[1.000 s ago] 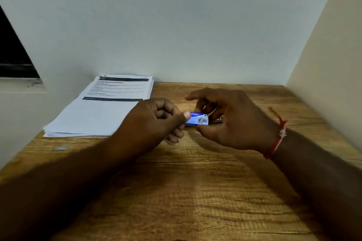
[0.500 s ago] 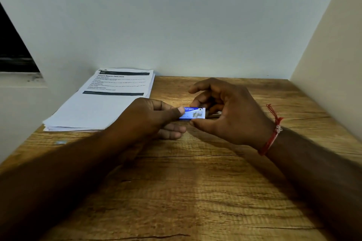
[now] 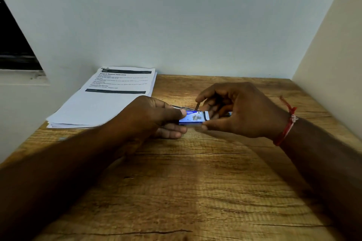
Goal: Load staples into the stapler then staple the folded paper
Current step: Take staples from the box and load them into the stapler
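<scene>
**Staple box** (image 3: 191, 118): blue and white, held just above the table (image 3: 195, 182), mid-field, between both hands. Left end clamped by the left hand (image 3: 154, 115), thumb on top, remaining fingers (image 3: 172, 132) curled beneath. Right end pinched by the right hand (image 3: 241, 111), thumb under the near corner, other fingers curled behind an open white end flap.

**Change against half a second ago:** same two-handed grip, box in much the same spot. Thin grey strip (image 3: 197, 105) now standing up under the raised right index tip, not visible then. Metallic glint (image 3: 182, 107) newly showing along the far top edge of the box. Judged as the box contents being worked out, so loading not yet begun and stapling further off still.

**Paper stack** (image 3: 109, 100): printed sheets, rear left of the table, close to the wall, well apart from both hands.

**Red thread** (image 3: 288, 121): tied round the right wrist.

**Hidden or unclear:**
- No stapler identifiable anywhere; possibly behind the hands.
- Nature of the grey strip uncertain, either staples or card flap.
- Right fingertips behind the box blurred.
- Fold in the paper not discernible.
- Both forearms cut off at the lower edge.
</scene>
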Demonstrator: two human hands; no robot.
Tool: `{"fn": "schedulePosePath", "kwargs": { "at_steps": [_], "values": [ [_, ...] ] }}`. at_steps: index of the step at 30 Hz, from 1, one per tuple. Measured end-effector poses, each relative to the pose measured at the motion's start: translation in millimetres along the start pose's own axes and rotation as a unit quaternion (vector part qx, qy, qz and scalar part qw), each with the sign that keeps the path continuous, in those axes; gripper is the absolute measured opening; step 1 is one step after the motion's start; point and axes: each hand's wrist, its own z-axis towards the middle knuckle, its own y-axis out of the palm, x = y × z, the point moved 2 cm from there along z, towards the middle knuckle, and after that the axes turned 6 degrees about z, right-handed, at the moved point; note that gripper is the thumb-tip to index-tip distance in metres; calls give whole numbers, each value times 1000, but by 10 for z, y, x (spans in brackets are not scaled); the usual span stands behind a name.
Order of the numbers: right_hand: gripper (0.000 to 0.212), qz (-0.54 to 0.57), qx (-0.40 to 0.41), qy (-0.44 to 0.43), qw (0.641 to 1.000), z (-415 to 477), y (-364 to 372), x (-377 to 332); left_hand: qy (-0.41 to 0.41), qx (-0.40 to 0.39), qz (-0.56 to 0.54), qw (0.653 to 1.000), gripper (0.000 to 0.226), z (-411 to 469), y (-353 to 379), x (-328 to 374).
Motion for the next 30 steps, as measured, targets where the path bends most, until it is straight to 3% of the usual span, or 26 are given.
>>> {"fn": "schedulePosePath", "kwargs": {
  "at_steps": [3,5,7,10,16,27,30],
  "values": [
    [64,21,-38,31,999,2,-11,34,0,-16,191,981,31,-18,-27,25],
    [64,20,-63,42,997,-1,35,42,74,38,391,917,46,-50,-59,44],
    [64,22,-77,49,996,-3,74,53,154,79,478,861,59,-101,-51,54],
    [67,9,-93,56,994,0,89,36,195,25,487,851,50,-145,-5,24],
    [73,-7,-118,71,990,-27,102,16,223,28,499,837,35,-112,-29,26],
    [61,-20,-148,80,986,-38,37,39,193,-5,512,837,29,-106,-103,68],
    [44,-41,-159,67,984,-51,8,6,196,-10,509,838,29,-96,-101,55]
  ]
}}
